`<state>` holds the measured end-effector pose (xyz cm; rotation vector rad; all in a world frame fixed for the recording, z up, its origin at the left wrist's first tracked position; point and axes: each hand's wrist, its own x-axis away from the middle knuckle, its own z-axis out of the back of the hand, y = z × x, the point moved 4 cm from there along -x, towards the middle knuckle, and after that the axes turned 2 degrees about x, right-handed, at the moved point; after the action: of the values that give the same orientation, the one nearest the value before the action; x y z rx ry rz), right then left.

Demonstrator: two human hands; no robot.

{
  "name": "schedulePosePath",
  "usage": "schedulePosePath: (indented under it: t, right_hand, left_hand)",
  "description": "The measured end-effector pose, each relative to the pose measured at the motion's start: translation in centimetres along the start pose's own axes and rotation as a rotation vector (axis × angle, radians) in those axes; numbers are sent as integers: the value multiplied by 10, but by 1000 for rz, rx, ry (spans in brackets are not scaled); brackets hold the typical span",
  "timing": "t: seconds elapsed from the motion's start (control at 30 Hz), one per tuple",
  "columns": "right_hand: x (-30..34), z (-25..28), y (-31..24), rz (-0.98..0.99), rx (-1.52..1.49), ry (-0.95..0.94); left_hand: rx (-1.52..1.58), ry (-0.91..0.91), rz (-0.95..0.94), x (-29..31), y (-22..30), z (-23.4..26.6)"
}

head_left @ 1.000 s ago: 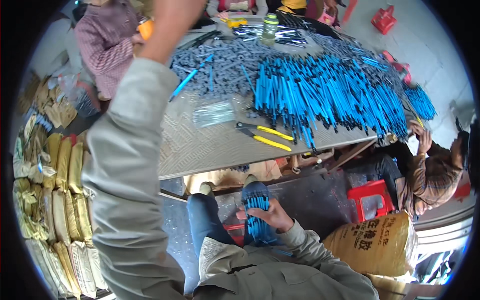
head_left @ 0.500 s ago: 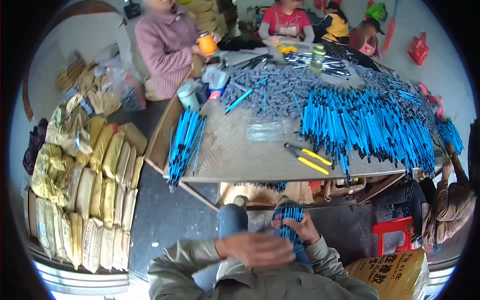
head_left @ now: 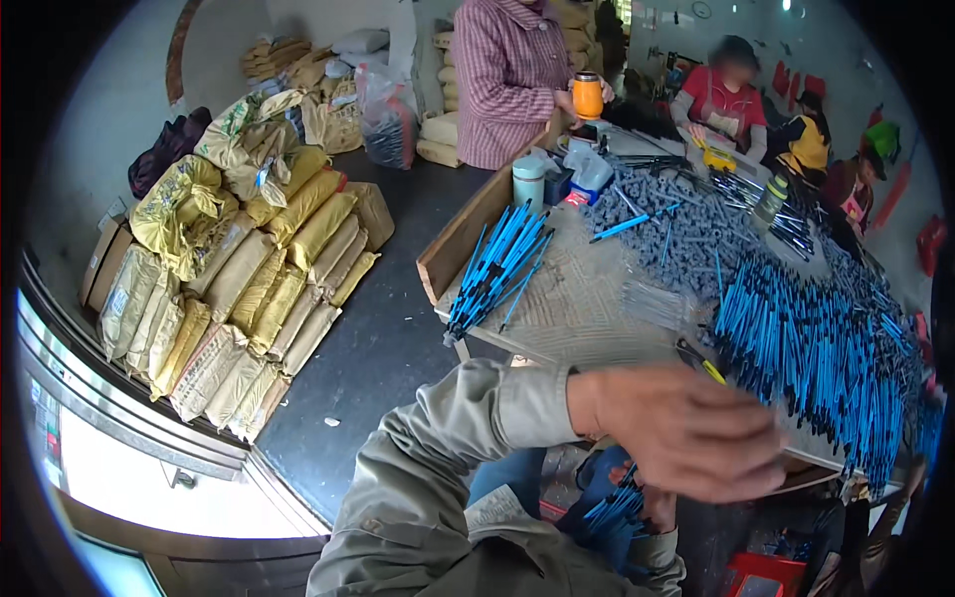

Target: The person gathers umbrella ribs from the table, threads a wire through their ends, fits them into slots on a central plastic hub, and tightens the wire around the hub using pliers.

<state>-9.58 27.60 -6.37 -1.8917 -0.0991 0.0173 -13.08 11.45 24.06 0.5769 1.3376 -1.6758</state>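
Observation:
My left hand point(head_left: 686, 430) is held out in front of me near the table's front edge, back upward and fingers pointing right. Its fingers are blurred and their undersides hidden, so I cannot tell whether they hold anything. Lower down, partly behind it, my right hand point(head_left: 657, 507) is closed around a bundle of thin blue rods point(head_left: 614, 509) over my lap. Just beyond the left hand lie yellow-handled pliers point(head_left: 712, 370), partly covered by it. A large heap of blue rods with black ends point(head_left: 811, 353) spreads over the table's right side.
A smaller blue rod pile point(head_left: 497, 269) lies by the table's wooden side board point(head_left: 487, 224), near a pale blue cup point(head_left: 528, 185). Grey tubular pieces point(head_left: 667, 224) are heaped behind. Stacked sacks point(head_left: 269, 289) stand left. A person point(head_left: 512, 80) holds an orange cup point(head_left: 588, 97); others sit beyond.
My view has swung left, so the table sits further right. My left hand has moved up from my lap toward the table edge. The right hand keeps its bundle.

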Motion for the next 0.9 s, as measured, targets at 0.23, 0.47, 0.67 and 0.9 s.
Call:
schedulePosePath:
  t: [0.23, 0.47, 0.67, 0.9]
  right_hand:
    - [-1, -30, -50, -129, -59, 96]
    - [-6, -31, -46, -111, -21, -68]
    - [12, -33, -47, -191, -44, -36]
    - [-1, -30, -35, -108, -6, -69]
  left_hand:
    - [-349, 123, -9, -6, -92, 9]
    - [98, -203, 580, 98, 26, 3]
    - [376, 80, 1843, 199, 158, -21]
    - [1094, 373, 2081, 191, 201, -34]
